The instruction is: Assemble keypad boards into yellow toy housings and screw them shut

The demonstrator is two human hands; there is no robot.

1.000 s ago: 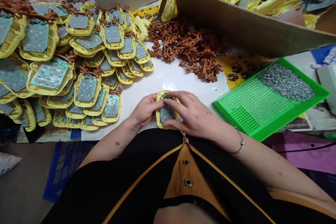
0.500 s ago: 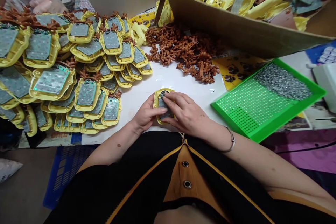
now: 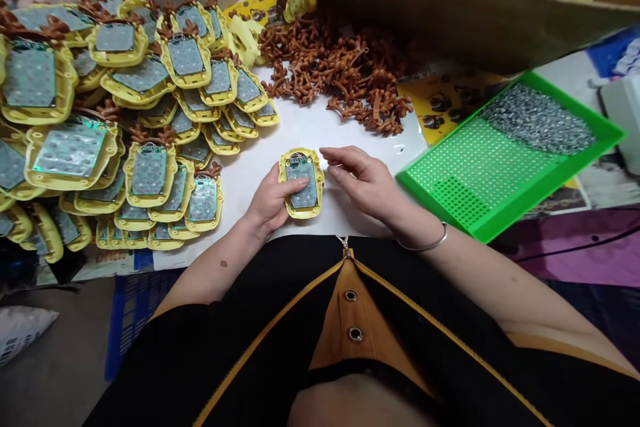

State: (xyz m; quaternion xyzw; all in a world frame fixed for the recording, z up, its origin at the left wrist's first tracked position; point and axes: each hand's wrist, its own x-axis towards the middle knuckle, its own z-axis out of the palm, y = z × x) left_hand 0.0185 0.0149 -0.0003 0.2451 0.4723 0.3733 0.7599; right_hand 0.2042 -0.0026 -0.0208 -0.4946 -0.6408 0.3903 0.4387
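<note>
My left hand (image 3: pixel 269 203) grips a yellow plastic toy shell (image 3: pixel 316 197) by its left side, the thumb lying across the grey circuit board (image 3: pixel 303 193) inside it. Thin wires run near the top of the board. My right hand (image 3: pixel 367 181) is just off the shell's right edge, fingers loosely bent and apart, with nothing visible in them. No brown antler piece shows on the held shell. Beyond it, a heap of brown antler-shaped plastic pieces (image 3: pixel 345 73) lies on the white table (image 3: pixel 250 170).
Stacked yellow shells with boards and brown antlers (image 3: pixel 150 173) fill the left side. A green perforated tray (image 3: pixel 455 203) holding small metal screws (image 3: pixel 537 119) stands at right. Behind the antler heap, a cardboard box (image 3: pixel 425 7) contains yellow parts.
My right hand has drawn away from the shell to the right, uncovering the board. My left hand still holds the shell, now slightly farther left. The camera view has shifted.
</note>
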